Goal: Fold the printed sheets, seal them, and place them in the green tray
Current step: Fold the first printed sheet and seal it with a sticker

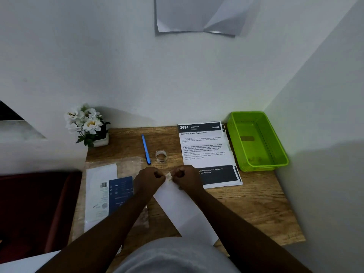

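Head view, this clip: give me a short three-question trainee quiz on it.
1. True or false: the green tray already holds a folded sheet.
2. What lies between the blue pen and the printed sheets? A) scissors B) tape roll C) stapler
3. What do both hands pinch at the far end of the folded white sheet?

Key
1. False; no sheet lies in it.
2. B.
3. A small piece of tape, between the left hand and right hand.

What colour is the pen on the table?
Blue; the pen shows in the head view.
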